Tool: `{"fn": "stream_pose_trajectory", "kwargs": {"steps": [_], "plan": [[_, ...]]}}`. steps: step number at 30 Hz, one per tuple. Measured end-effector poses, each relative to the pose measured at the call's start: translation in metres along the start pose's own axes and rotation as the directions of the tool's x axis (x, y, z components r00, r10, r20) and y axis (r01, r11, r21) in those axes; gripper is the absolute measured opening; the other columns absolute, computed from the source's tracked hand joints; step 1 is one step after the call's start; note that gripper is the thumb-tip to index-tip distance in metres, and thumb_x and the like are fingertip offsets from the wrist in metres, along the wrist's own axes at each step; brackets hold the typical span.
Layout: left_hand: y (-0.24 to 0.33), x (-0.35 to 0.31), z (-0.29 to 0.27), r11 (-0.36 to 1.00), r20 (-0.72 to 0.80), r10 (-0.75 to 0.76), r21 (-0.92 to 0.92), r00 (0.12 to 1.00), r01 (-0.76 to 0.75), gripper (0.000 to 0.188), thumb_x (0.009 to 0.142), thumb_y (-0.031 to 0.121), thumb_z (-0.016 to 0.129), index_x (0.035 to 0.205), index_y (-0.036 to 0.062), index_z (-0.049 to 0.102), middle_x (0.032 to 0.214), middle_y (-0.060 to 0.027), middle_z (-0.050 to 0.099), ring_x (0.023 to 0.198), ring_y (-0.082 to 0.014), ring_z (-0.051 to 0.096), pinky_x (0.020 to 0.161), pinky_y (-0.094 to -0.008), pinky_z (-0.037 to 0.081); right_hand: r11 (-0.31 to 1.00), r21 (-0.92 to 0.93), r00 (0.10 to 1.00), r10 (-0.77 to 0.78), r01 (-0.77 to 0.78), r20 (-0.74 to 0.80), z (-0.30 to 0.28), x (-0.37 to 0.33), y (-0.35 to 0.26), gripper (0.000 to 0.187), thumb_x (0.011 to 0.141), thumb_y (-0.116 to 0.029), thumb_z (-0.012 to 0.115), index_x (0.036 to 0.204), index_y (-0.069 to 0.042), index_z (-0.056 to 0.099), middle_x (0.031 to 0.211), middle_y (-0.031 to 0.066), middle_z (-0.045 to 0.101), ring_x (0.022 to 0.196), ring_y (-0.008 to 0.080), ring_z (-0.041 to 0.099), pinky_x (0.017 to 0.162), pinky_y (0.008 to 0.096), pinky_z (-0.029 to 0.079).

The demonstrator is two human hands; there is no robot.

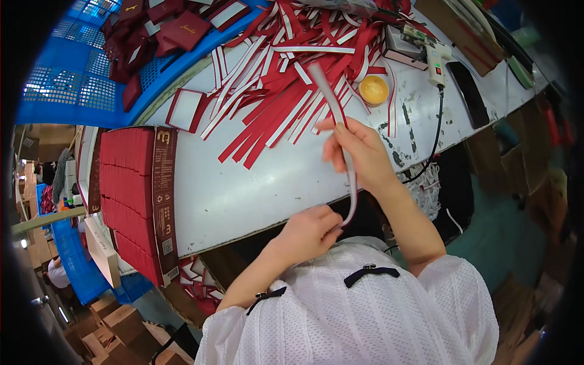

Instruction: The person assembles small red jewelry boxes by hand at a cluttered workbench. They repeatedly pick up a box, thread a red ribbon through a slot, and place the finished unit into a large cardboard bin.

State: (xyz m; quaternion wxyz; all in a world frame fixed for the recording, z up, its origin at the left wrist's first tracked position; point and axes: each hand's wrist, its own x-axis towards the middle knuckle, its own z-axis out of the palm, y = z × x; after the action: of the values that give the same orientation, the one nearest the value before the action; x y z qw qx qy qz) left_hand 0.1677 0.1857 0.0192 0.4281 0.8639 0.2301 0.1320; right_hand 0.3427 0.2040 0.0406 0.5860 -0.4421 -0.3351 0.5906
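A white strip with a dark red edge (329, 94) runs between my two hands, curving in the air past the table's front edge. My right hand (362, 152) pinches it partway along between thumb and fingers, and its free end points up and away over the table. Close to my body, my left hand (307, 234) is closed on the strip's lower end. Beyond them lies a loose pile of red and white strips (267, 128), with a small box lid (185, 111), red-edged and white inside, at its left.
On the white table (225, 201) are an open yellow round tin (373, 90), a white glue gun (437, 64) with a black cord, and a black phone (468, 94). A carton packed with red boxes (128, 188) stands at left. Dark red boxes fill a blue crate (67, 85) behind.
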Motion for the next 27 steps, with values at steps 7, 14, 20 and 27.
{"fn": "stream_pose_trajectory", "kwargs": {"steps": [7,14,20,27], "plan": [[0.026,0.051,-0.075,0.646,-0.275,-0.202,-0.759,0.94,-0.083,0.009,0.077,0.003,0.052,0.084,-0.0023,0.052,0.071,-0.0006,0.051,0.064,-0.0045,0.045,0.055,-0.0182,0.035,0.952,-0.159,0.934,0.292,-0.262,0.205,0.001,-0.044,-0.027,0.027,0.087,-0.023,0.037,0.081,-0.002,0.054,0.053,0.0037,0.052,0.035,0.0044,0.039,0.034,0.0158,0.03],[0.021,0.051,-0.07,0.798,-0.358,-0.205,-0.6,0.911,-0.056,0.009,0.076,0.003,0.047,0.08,-0.0017,0.054,0.066,-0.0046,0.056,0.055,-0.0073,0.05,0.049,-0.0189,0.039,0.901,-0.421,0.989,0.14,-0.106,0.051,-0.004,-0.049,-0.014,0.019,0.083,-0.019,0.045,0.085,-0.002,0.055,0.06,0.0048,0.053,0.045,0.0106,0.048,0.044,0.0225,0.039],[0.026,0.046,-0.056,0.707,-0.345,-0.386,-0.707,0.856,0.033,0.012,0.081,0.005,0.047,0.08,-0.003,0.056,0.069,-0.004,0.057,0.062,-0.0065,0.052,0.058,-0.0195,0.044,0.128,-0.867,0.631,-0.736,0.483,0.243,0.02,-0.019,-0.016,0.022,0.063,-0.008,0.059,0.085,-0.005,0.055,0.075,0.0049,0.055,0.062,0.0206,0.053,0.055,0.0285,0.042],[0.018,0.037,-0.054,0.852,-0.35,-0.338,-0.508,0.873,0.127,0.014,0.08,0.004,0.045,0.073,-0.0044,0.053,0.063,-0.0068,0.057,0.055,-0.0082,0.052,0.051,-0.0213,0.042,-0.011,-0.849,0.685,-0.586,0.528,0.434,0.025,-0.014,-0.008,0.014,0.058,-0.008,0.056,0.071,-0.005,0.051,0.066,0.0044,0.049,0.057,0.0185,0.05,0.05,0.0283,0.039]]}}
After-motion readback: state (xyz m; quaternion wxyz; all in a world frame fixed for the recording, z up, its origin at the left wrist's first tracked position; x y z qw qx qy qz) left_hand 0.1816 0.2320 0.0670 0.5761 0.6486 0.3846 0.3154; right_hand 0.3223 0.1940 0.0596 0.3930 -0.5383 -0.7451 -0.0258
